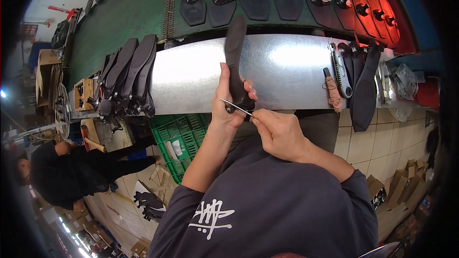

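Note:
My left hand (pixel 224 96) is closed round a dark sandal (pixel 235 48), its sole standing up toward the bench and its strap end down near my palm. My right hand (pixel 277 129) grips a thin, pointed metal tool (pixel 235 107). The tool lies slantwise across the sandal's lower end, its tip at my left hand; whether it touches the strap I cannot tell. The fingers of my right hand cover the tool's other end. Both hands are over the near edge of a shiny metal bench (pixel 191 76).
Dark sandals (pixel 129 67) are piled on the bench's left; others (pixel 361 86) lie right, beside a utility knife (pixel 340 74) and a wrapped-handle tool (pixel 333 91). Beyond, a green conveyor (pixel 129 14) carries sandals, some under red light. A green crate (pixel 179 138) sits below; a person (pixel 71 172) is at left.

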The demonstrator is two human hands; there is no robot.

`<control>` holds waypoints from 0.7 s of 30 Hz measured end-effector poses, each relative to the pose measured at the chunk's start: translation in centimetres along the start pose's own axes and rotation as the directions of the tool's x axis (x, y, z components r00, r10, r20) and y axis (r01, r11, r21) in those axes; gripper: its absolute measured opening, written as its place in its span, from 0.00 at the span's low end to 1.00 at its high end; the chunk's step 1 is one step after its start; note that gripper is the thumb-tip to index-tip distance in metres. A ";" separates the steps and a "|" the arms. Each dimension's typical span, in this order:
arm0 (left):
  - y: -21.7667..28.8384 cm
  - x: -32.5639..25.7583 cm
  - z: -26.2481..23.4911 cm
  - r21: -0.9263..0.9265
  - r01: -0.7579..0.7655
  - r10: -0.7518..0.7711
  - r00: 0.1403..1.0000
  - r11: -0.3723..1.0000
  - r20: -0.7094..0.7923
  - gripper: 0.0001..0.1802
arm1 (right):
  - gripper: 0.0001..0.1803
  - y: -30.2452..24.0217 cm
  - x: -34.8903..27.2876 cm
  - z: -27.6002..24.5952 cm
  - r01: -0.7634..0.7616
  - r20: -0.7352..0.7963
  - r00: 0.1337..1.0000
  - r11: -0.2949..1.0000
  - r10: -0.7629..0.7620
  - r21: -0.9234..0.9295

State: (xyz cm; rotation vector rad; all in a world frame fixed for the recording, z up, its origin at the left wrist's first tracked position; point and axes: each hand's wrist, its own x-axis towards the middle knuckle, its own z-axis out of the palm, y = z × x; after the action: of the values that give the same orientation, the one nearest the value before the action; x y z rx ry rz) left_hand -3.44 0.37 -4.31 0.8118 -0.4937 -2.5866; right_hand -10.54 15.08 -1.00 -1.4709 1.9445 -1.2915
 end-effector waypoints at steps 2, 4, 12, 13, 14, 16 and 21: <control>-0.2 0.5 -0.4 0.033 -0.007 0.008 0.999 0.999 -0.032 0.29 | 0.04 -0.7 -0.4 0.1 0.098 0.070 0.993 0.995 -0.100 0.027; -0.3 0.9 -0.6 0.077 0.020 -0.015 0.998 0.997 -0.066 0.31 | 0.04 -1.8 -1.1 0.5 0.150 0.172 0.973 0.987 -0.157 0.050; 0.0 -1.4 1.8 0.201 0.154 -0.122 0.979 0.968 -0.165 0.22 | 0.29 -0.4 1.8 -1.3 -0.083 -0.056 0.994 0.968 0.099 0.237; -0.4 -1.4 1.2 0.200 0.148 -0.116 0.980 0.969 -0.162 0.22 | 0.29 -0.3 2.0 -1.3 -0.077 -0.055 0.994 0.969 0.093 0.235; -0.8 -1.3 0.4 0.298 0.067 -0.040 0.995 0.952 -0.094 0.20 | 0.29 -0.1 2.2 -1.2 -0.080 -0.044 0.994 0.960 0.096 0.270; -1.4 -1.7 0.9 0.316 -0.042 0.054 0.998 0.948 -0.027 0.11 | 0.28 0.9 2.4 -0.9 -0.084 -0.034 0.994 0.950 0.099 0.299; -2.4 -0.8 0.6 0.323 -0.096 0.127 0.989 0.942 -0.076 0.09 | 0.20 1.8 3.1 -0.5 0.035 -0.107 0.994 0.938 0.003 0.344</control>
State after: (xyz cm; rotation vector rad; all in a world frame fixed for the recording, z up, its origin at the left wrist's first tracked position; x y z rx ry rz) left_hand -3.79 2.92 -4.52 0.9759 -0.9179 -2.3820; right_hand -13.09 12.53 -1.56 -1.2663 1.6583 -1.6507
